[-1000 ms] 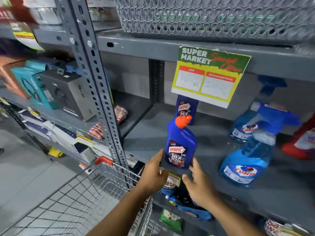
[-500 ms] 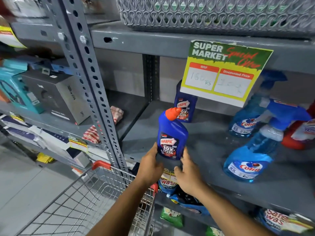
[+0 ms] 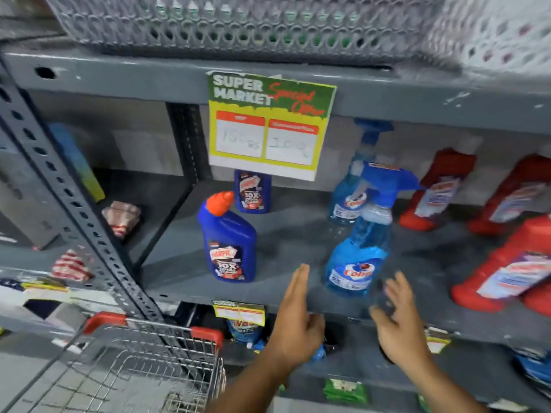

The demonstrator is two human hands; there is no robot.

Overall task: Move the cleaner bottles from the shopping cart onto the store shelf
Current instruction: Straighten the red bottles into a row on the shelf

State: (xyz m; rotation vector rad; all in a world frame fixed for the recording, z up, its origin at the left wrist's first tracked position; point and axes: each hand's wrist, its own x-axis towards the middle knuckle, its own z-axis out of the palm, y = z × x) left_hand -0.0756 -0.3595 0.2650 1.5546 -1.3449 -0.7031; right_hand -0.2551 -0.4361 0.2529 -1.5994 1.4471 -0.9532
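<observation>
A dark blue cleaner bottle [image 3: 229,239] with an orange cap stands upright near the front edge of the grey shelf [image 3: 292,296]. A second dark blue bottle [image 3: 252,190] stands behind it under the price sign. To the right stand two light blue spray bottles, the nearer spray bottle [image 3: 362,245] and the farther spray bottle [image 3: 350,189]. My left hand [image 3: 296,318] and my right hand [image 3: 398,324] hover empty, fingers apart, in front of the shelf edge on either side of the nearer spray bottle. The wire shopping cart [image 3: 143,365] is at the lower left; its visible part holds nothing.
Several red bottles [image 3: 507,263] fill the shelf's right side. A yellow and green offer sign [image 3: 268,123] hangs from the shelf above, under a grey woven basket [image 3: 238,22]. A perforated steel upright [image 3: 74,204] stands left. Packets lie on the lower shelf [image 3: 343,380].
Both hands let go of the orange-capped blue bottle, which now stands on the shelf. The hands shifted right, toward the nearer spray bottle. The view also swung right.
</observation>
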